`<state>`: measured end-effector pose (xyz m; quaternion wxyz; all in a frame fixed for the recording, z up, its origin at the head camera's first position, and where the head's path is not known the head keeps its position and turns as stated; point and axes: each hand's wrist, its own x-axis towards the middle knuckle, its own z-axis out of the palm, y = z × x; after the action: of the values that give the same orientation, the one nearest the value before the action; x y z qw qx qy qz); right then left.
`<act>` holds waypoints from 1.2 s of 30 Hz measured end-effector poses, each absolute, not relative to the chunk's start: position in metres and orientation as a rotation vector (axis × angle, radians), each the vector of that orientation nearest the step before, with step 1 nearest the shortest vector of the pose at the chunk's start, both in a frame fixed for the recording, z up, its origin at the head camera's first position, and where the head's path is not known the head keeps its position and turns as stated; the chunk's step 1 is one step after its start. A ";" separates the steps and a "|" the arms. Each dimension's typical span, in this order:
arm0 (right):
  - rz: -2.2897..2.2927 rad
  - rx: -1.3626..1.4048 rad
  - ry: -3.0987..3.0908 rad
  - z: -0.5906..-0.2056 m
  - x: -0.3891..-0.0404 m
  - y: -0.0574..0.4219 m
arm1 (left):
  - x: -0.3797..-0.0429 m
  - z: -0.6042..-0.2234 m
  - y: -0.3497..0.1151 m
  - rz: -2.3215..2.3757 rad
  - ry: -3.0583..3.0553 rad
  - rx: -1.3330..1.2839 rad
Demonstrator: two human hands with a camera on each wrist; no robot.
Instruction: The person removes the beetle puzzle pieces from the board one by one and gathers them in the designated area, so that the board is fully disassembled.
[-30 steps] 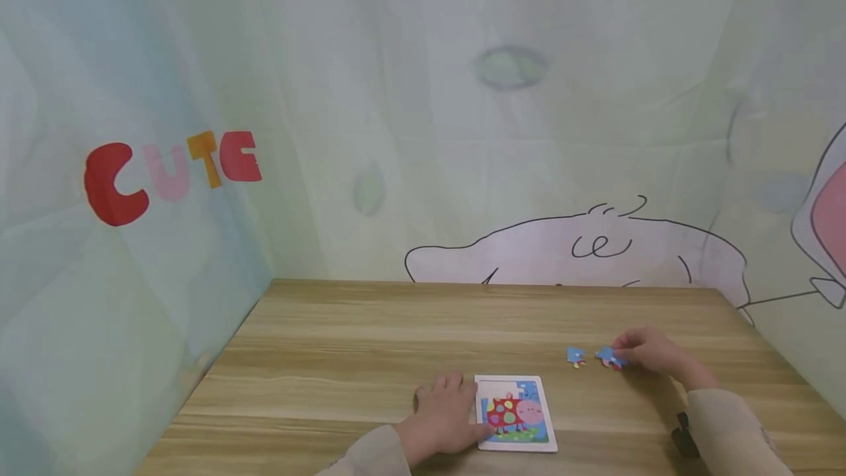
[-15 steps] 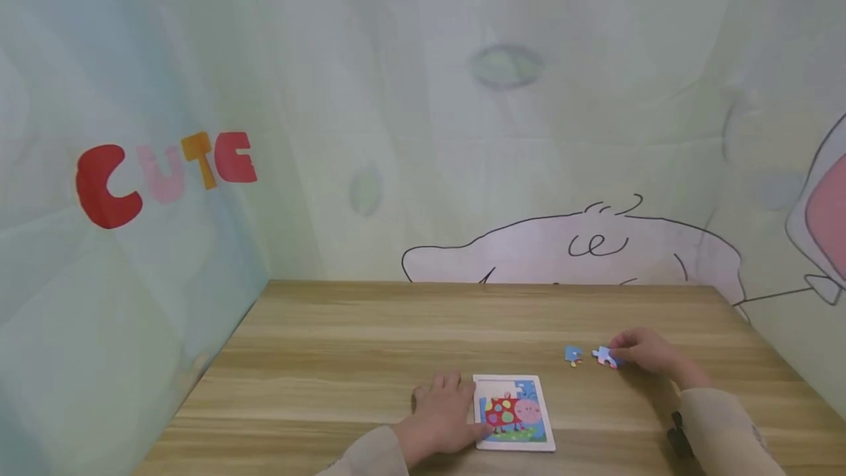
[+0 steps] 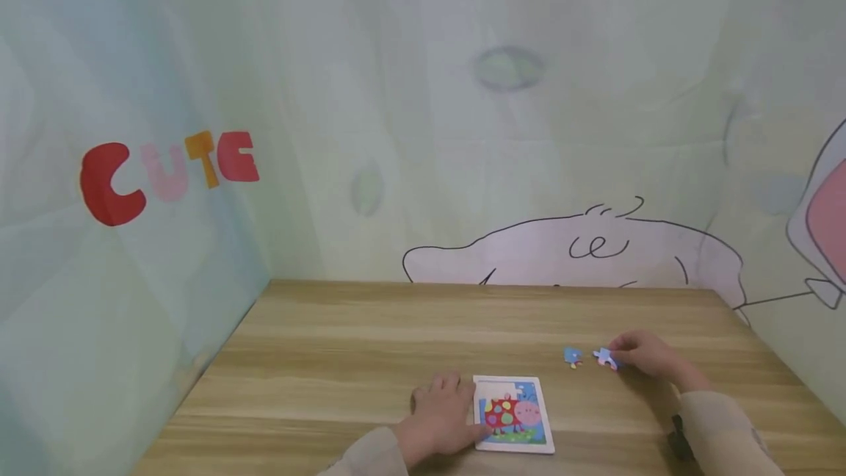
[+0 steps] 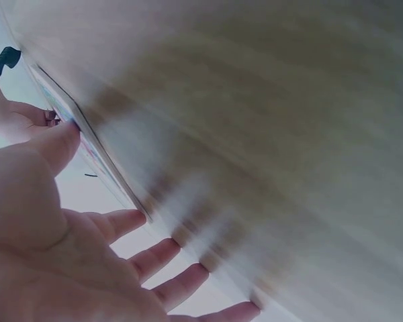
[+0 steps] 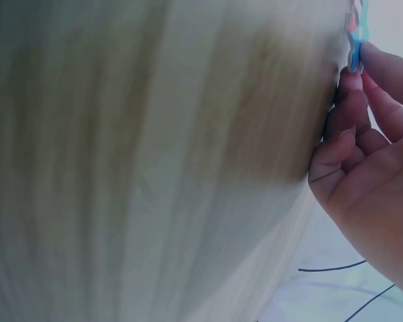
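My right hand [image 3: 651, 355] pinches a blue jigsaw puzzle piece [image 3: 604, 358] between thumb and fingers, toward the right of the table. In the right wrist view that puzzle piece [image 5: 354, 40] stands edge-on at the fingertips, close over the wood. Just left of it lies a second blue puzzle piece [image 3: 573, 357]. A square puzzle board [image 3: 547, 424] with a white border shows a pink-faced figure in a spotted red body; its upper left part is pale and bare. My left hand [image 3: 441, 417] lies spread on the table beside the board, thumb over its left edge [image 4: 87, 127].
The wooden table [image 3: 344, 358] reaches back to a printed cloth backdrop [image 3: 317, 167]. A dark device [image 3: 681, 438] sits at the right wrist, below the sleeve [image 3: 720, 424].
The puzzle piece in my right hand has tilted, and its face catches more light. My left hand and the board keep their places; the head view shifts slightly.
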<state>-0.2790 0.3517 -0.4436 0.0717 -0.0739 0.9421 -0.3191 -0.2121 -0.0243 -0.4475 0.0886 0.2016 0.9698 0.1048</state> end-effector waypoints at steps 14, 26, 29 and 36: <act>-0.967 -0.233 2.841 -0.445 -0.277 0.352 | -0.209 -0.446 -0.024 0.296 2.885 0.611; -0.965 -0.177 2.822 -0.443 -0.277 0.354 | -0.211 -0.447 -0.024 0.281 2.887 0.608; -0.966 -0.141 2.813 -0.440 -0.278 0.355 | -0.212 -0.448 -0.024 0.273 2.885 0.607; -0.939 -0.208 2.846 -0.426 -0.277 0.348 | -0.214 -0.450 -0.024 0.267 2.882 0.602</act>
<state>-0.2769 0.3477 -0.4265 0.0687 -0.0690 0.9452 -0.3118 -0.2135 -0.0235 -0.4500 0.0924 0.2028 0.9707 0.0899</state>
